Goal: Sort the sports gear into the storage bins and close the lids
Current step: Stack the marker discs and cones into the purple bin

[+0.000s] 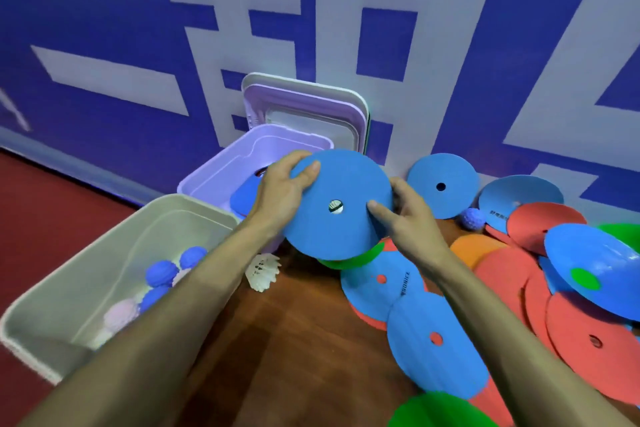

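I hold a blue disc [341,184] with a centre hole in both hands, just in front of the open purple bin [221,166]. My left hand [280,191] grips its left edge, thumb on top. My right hand [408,215] grips its right edge, thumb on the face. A green disc [349,258] shows under the blue one. Inside the purple bin lies another blue disc [242,198]. The beige bin [114,246] at the left holds blue and pink spiky balls [159,272]. A white shuttlecock [263,270] lies on the floor between the bins and the discs.
A heap of blue, red, orange and green discs [502,288] covers the floor at the right. A blue spiky ball [472,218] sits among them. The purple lid [304,111] leans against the blue and white wall [104,28] behind the bin.
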`<state>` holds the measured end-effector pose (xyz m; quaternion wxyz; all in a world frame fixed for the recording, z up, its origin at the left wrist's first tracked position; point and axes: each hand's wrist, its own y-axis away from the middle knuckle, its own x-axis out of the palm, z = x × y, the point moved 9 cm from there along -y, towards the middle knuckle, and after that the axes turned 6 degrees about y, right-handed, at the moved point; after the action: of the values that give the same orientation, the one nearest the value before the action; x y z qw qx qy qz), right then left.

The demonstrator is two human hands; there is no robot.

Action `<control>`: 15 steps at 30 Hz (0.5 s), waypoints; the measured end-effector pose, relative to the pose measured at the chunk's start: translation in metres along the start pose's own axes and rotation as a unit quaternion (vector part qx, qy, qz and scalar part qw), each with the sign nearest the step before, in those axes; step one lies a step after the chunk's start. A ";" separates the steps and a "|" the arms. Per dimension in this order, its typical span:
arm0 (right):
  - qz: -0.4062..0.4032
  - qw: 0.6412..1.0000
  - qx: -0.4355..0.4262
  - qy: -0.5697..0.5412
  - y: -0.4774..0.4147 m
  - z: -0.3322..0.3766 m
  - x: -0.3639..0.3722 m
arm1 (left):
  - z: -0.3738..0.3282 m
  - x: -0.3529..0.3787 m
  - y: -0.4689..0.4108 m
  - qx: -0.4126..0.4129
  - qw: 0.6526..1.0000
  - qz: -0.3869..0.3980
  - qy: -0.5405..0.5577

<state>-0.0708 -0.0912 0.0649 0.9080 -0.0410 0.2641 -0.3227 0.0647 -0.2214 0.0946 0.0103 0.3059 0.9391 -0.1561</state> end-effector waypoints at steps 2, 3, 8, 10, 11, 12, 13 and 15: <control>-0.013 0.999 -0.035 0.022 -0.020 0.023 0.017 | -0.002 -0.032 -0.019 0.021 0.999 -0.020 -0.046; -0.016 0.998 -0.049 0.027 -0.031 0.033 0.026 | -0.004 -0.047 -0.028 0.036 0.996 -0.035 -0.068; -0.031 0.992 -0.106 0.054 -0.074 0.065 0.078 | 0.006 -0.110 -0.066 0.061 0.977 -0.100 -0.176; -0.021 0.991 -0.107 0.076 -0.087 0.063 0.100 | 0.023 -0.124 -0.078 0.051 0.969 -0.097 -0.220; -0.013 0.991 -0.106 0.084 -0.093 0.060 0.111 | 0.032 -0.129 -0.083 0.043 0.965 -0.093 -0.241; -0.006 0.990 -0.104 0.096 -0.097 0.055 0.121 | 0.042 -0.134 -0.088 0.031 0.962 -0.088 -0.258; 0.003 0.988 -0.100 0.116 -0.101 0.050 0.131 | 0.054 -0.137 -0.093 0.013 0.959 -0.078 -0.273; 0.033 0.982 -0.087 0.164 -0.106 0.037 0.150 | 0.081 -0.141 -0.103 -0.044 0.950 -0.034 -0.307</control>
<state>-0.0138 -0.2692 0.0547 0.8554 -0.0572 0.4380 -0.2706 0.1140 -0.4047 0.0636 0.3065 0.2106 0.9063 -0.2010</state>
